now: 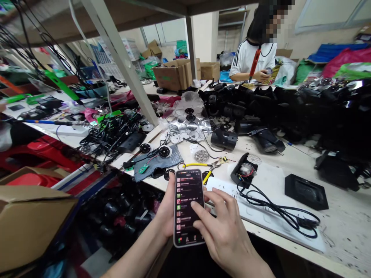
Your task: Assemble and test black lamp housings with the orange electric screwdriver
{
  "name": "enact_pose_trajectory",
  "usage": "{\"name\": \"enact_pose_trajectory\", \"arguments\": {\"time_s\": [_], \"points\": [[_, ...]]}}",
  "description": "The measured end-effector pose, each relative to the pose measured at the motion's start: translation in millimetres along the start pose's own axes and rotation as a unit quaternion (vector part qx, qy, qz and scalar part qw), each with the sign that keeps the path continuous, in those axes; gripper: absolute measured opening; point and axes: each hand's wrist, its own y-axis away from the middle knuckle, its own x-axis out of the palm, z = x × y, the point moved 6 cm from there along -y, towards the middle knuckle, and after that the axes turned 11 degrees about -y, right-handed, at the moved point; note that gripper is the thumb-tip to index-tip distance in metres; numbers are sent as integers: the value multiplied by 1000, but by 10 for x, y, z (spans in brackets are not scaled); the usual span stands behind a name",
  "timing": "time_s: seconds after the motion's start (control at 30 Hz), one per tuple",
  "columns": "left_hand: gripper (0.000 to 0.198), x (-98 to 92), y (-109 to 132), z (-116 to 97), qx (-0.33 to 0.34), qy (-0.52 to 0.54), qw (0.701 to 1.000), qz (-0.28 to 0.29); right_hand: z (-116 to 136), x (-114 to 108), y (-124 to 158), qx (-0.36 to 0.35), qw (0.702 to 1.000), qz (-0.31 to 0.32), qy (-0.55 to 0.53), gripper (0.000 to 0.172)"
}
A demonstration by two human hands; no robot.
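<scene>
A smartphone with a dark list on its lit screen stands upright in my left hand, which is wrapped round its left side and back. Over the right half of the screen is my right hand, its fingers bent and apart, with one fingertip at or just above the glass. Nothing is held in that hand. Just beyond the phone, yellow-handled pliers lie on the bench. To the right is an opened black housing with wires inside, its black cable coiled on a white board.
A shallow black tray sits on the right. Black housings are piled behind, and tangled cables lie at left. Across the bench, a person works near a hanging red screwdriver. A cardboard box stands at lower left.
</scene>
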Motion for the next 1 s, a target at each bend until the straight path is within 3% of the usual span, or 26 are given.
{"name": "enact_pose_trajectory", "arguments": {"time_s": [0.2, 0.43, 0.63, 1.0], "points": [[92, -18, -6, -3, -5, 12, 999, -29, -36, 33, -6, 1, 1000, 15, 13, 37], [87, -55, -5, -2, -3, 4, 998, -56, 79, 15, 57, -32, 998, 13, -44, 22], [89, -106, -19, 18, -3, -6, 999, -37, -9, 72, 73, -8, 1000, 6, -10, 30], [88, -94, 15, -1, 2, 17, 996, -85, 87, 62, 85, -42, 998, -5, -51, 28]]}}
